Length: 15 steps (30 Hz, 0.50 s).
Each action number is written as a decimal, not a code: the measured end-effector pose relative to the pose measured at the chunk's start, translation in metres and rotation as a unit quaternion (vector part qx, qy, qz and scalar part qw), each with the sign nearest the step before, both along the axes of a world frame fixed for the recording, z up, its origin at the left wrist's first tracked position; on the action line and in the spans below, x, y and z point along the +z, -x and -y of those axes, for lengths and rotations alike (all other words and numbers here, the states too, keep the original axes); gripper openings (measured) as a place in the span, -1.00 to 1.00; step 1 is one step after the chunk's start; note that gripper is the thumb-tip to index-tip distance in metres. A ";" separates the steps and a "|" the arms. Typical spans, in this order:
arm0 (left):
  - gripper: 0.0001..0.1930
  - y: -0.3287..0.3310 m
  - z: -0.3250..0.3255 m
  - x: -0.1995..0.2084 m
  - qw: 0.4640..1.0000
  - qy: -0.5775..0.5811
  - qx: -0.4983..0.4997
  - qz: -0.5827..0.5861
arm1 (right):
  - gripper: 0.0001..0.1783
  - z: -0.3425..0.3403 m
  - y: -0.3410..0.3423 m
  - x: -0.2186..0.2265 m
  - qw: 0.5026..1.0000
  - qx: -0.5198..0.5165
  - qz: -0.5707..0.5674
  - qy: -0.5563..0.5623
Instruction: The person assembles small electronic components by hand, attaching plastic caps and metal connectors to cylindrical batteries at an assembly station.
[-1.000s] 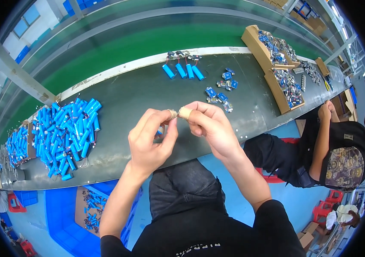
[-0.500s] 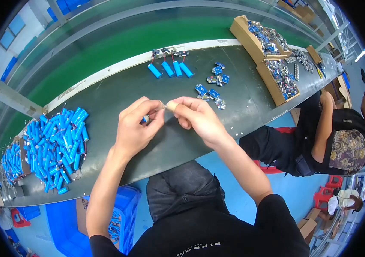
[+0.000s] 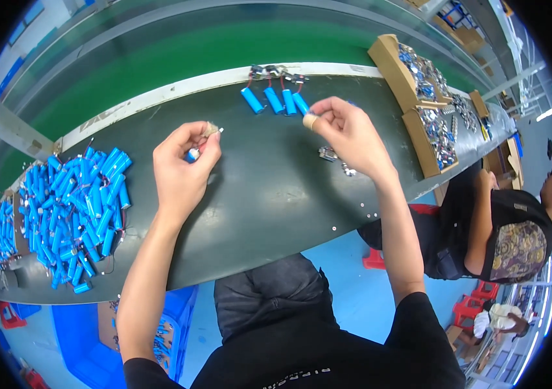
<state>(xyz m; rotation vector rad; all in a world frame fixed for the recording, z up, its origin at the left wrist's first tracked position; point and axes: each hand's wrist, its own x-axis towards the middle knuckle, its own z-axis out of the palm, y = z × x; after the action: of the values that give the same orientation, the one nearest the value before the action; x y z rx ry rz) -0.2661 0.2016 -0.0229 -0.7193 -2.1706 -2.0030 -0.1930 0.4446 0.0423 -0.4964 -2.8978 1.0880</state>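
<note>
Apart now, my hands have separated: left hand (image 3: 182, 170) pinches a blue cell (image 3: 191, 155); right hand (image 3: 347, 133) pinches tape (image 3: 310, 120) near the cell row (image 3: 276, 100).

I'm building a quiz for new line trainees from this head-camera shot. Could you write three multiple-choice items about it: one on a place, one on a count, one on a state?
1. Where does the big heap of blue cylindrical cells lie?
A. On the dark worktop, on the person's left
B. In the cardboard trays
C. On the floor

2. How many blue cells with wired boards lie in the row at the worktop's far edge?
A. One
B. Four
C. Nine

3. What is the left hand doing?
A. Lying flat and empty on the worktop
B. Raised, pinching a small blue cell in its fingers
C. Reaching into a tray

Answers: 1 A, the heap spreads over the worktop's left part. 2 B, four cells lie side by side there. 3 B, the fingers close on the cell above the worktop, while the right hand pinches a small tan piece.
</note>
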 end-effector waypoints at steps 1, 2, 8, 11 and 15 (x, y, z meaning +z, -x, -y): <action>-0.90 0.000 0.000 0.002 0.996 -0.038 -0.003 0.075 | -0.70 0.005 0.005 0.002 0.994 0.032 -0.023 0.099; -0.90 0.002 0.001 0.002 0.996 -0.037 0.002 0.076 | -0.68 0.010 0.010 0.002 0.977 0.063 -0.045 0.198; -0.88 0.002 0.004 0.004 0.987 -0.080 0.004 0.136 | -0.53 0.053 0.047 -0.035 0.827 0.116 0.054 0.547; -0.87 -0.001 0.001 0.000 0.991 -0.068 0.012 0.117 | -0.52 0.058 0.052 -0.054 0.784 0.110 0.055 0.609; -0.88 -0.001 0.002 0.000 0.989 -0.082 0.015 0.120 | -0.51 0.069 0.045 -0.054 0.787 0.121 0.025 0.604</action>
<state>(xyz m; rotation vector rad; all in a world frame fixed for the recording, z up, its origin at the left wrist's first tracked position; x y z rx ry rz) -0.2655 0.1996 -0.0232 -0.4409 -2.0850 -2.3248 -0.2380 0.3757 -0.0117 -0.0838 -1.8826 2.9017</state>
